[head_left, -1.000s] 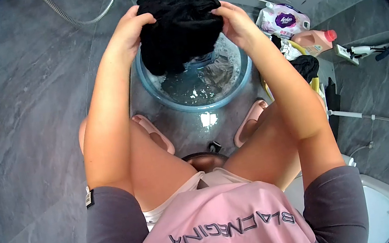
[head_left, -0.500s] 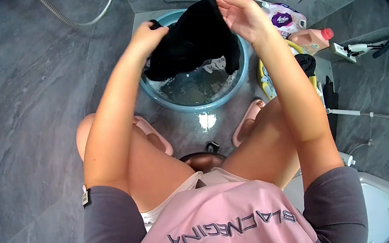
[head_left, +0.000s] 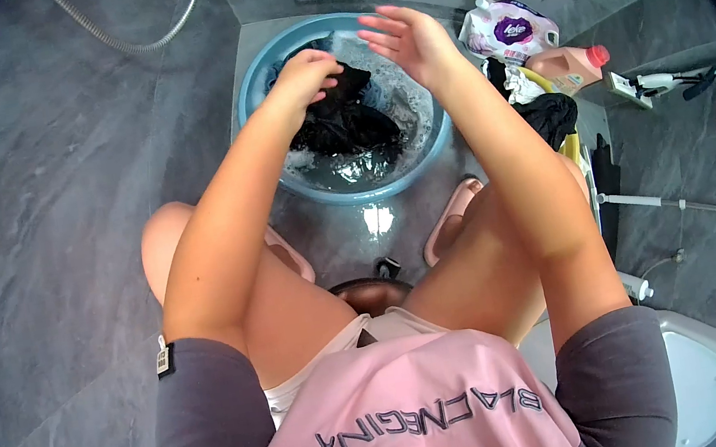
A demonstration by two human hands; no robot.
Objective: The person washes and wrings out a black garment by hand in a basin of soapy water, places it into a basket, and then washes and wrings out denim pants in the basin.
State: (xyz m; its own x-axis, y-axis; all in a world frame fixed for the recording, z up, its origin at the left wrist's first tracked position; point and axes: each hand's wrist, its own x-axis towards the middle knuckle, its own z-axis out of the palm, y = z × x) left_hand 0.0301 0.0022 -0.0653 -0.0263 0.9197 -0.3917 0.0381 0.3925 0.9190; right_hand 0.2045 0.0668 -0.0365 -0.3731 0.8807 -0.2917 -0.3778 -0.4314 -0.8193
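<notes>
Blue basin: on the grey tiled floor (head_left: 49,175), in front of the person's feet; this blue basin (head_left: 372,193) holds water with white suds, thickest along its right side.
Black cloth: inside the basin, wet and crumpled, lying from the middle toward the left; part of the black cloth (head_left: 351,128) rises above the water, and glints of light show on the surface nearer the person.
Left hand: above the left half of the basin, right over the cloth; the left hand (head_left: 308,80) has its fingers bent, and I cannot tell whether its grip has hold of the cloth or whether the fingertips touch it.
Right hand: above the basin's far right part, apart from the cloth; the right hand (head_left: 411,44) has an open grip, fingers extended toward the left.
Yellow basket: just right of the basin, partly hidden by the right forearm; the yellow basket (head_left: 573,144) carries a black bundle (head_left: 550,118) and white fabric (head_left: 524,88).
Pink bottle: right of the basin, beside the basket; the pink bottle (head_left: 565,69) has a red cap.
Printed package: right of the basin's far side; the printed package (head_left: 512,30) is white with a purple label.
Slippers: on the near side of the basin, one pink slipper at each side.
Shower hose: beyond the basin to the left; the shower hose (head_left: 134,47) hangs in a curve.
</notes>
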